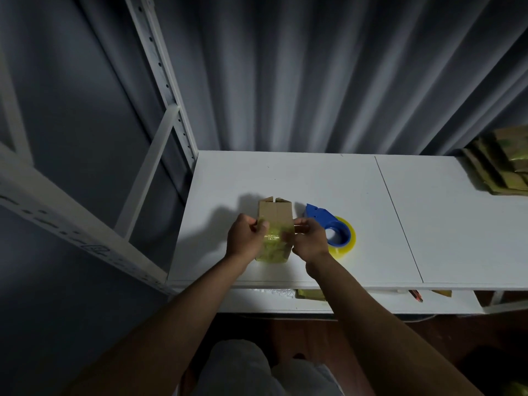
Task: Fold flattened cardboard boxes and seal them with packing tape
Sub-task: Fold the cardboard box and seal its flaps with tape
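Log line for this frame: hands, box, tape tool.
left hand: grips box | right hand: grips box | box: on table, near end taped, far flaps open | tape dispenser: idle, right of box

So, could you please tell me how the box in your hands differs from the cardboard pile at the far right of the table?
The box is folded into shape and stands on the table; the cardboard pile lies flat.
The box is gripped by the left hand and right hand; the pile is untouched.
The box sits near the front edge; the pile lies at the far right corner.
Both are brown cardboard with yellowish tape.
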